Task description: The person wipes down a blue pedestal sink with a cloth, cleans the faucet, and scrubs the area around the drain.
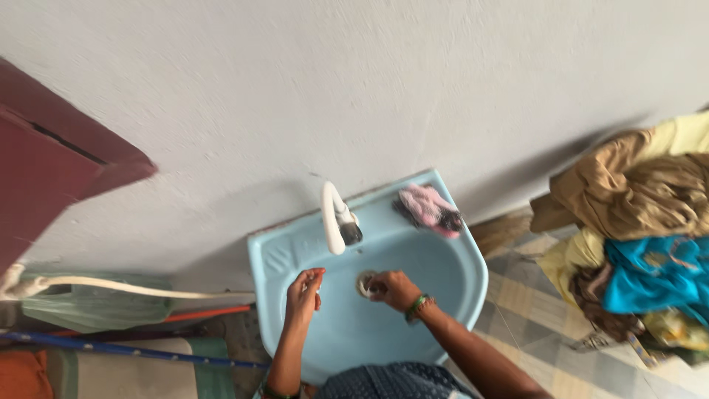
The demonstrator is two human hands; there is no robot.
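Both hands are over the pale blue wash basin (458, 277) fixed to the grey wall (354, 89). The left hand (305, 294) hangs above the bowl, fingers loosely curled together with nothing visible in them. The right hand (391, 288), green bangles at its wrist, reaches down to the drain (363, 283) at the bottom of the bowl, fingertips pinched at its rim; whether it holds anything there, I cannot tell. The white tap (334, 218) arches over the bowl just behind both hands. A pink cloth (428, 208) sits on the basin's back right corner. A heap of brown and blue clothes (642, 229) is piled at right.
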